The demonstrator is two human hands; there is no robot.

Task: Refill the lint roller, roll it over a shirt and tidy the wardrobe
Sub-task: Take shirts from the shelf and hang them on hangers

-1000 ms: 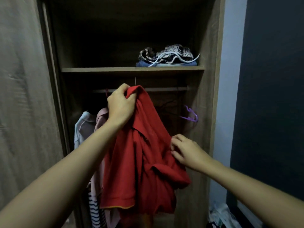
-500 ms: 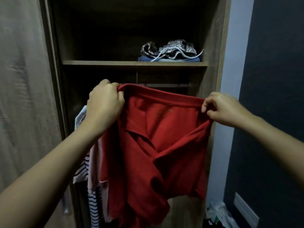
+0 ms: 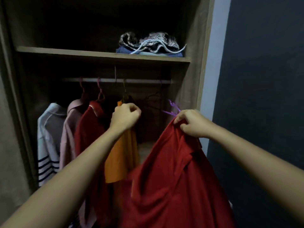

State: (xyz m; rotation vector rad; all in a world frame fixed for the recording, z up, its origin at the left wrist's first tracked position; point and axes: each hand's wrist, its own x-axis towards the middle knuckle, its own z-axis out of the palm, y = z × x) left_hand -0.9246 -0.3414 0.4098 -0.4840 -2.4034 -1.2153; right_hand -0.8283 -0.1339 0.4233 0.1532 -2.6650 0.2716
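Observation:
A red polo shirt (image 3: 172, 178) hangs loose in front of the open wardrobe. My right hand (image 3: 190, 123) pinches its top edge and holds it up at the right. My left hand (image 3: 125, 116) has its fingers curled shut at the top of an orange garment (image 3: 121, 160) that hangs from the rail (image 3: 139, 80). I cannot tell whether this hand grips anything. No lint roller is in view.
On the rail hang a white striped shirt (image 3: 47, 137), a pink shirt (image 3: 68, 129) and another red garment (image 3: 87, 134). Empty dark hangers (image 3: 153, 102) and a purple hanger (image 3: 172, 109) sit at the right. Folded clothes (image 3: 149, 43) lie on the shelf (image 3: 82, 54) above.
My left hand let go of the red shirt and moved in to the orange garment. The shirt, stretched between both hands before, now dangles from my right hand alone, lower and to the right.

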